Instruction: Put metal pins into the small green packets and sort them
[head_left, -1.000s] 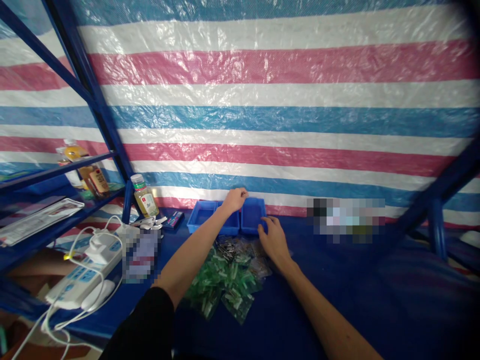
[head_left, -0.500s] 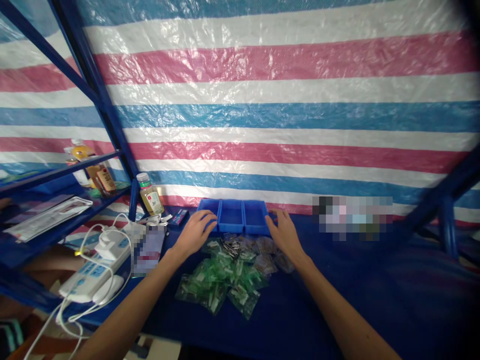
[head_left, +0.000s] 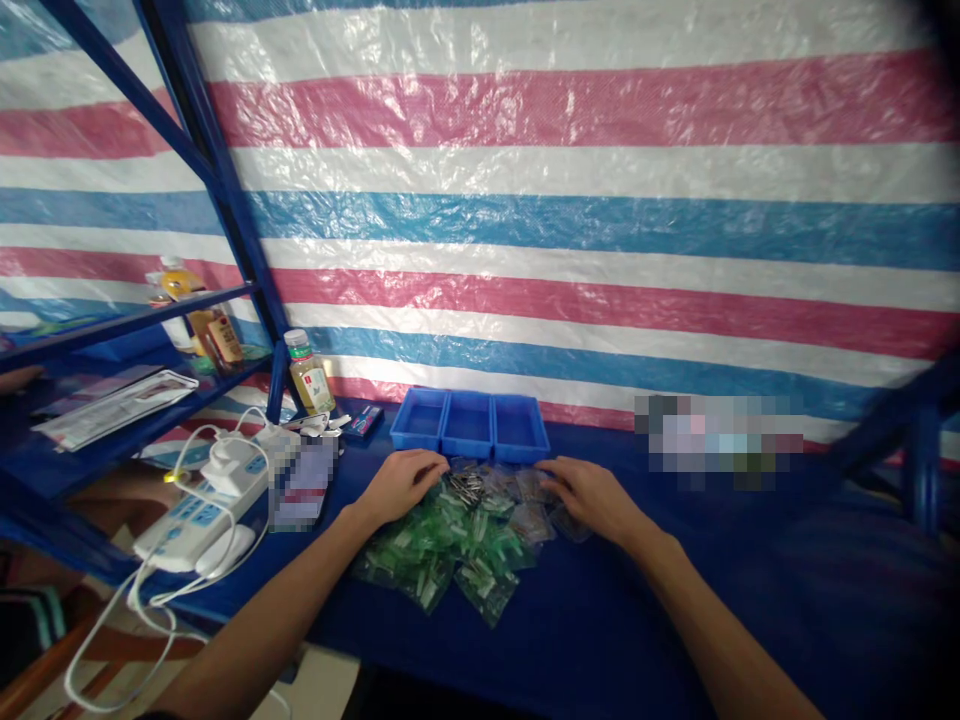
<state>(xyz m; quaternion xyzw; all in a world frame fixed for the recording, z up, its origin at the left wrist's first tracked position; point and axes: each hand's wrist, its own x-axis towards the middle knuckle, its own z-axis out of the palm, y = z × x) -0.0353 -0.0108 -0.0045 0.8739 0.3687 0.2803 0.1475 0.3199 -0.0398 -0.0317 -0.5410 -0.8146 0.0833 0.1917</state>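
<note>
Bags [head_left: 416, 562] of green bits sit in a messy pile on the near middle of the blue table [head_left: 600, 625], with some little metal parts [head_left: 466, 486] at the pile's far side and brownish packets [head_left: 531, 521] along the right. Left hand [head_left: 397, 484] is at the pile's far left edge, fingers loosely bent, and honestly I can't tell if they're pinching anything. Right hand [head_left: 592, 492] is over on the other side, fingertips by those packets, same deal: curled a bit, can't make out a grip. Three blue bins [head_left: 468, 447] stand side by side just beyond the pile. Farther left there's a bottle [head_left: 311, 386], a small box [head_left: 365, 421] and a white power strip [head_left: 166, 547].
</note>
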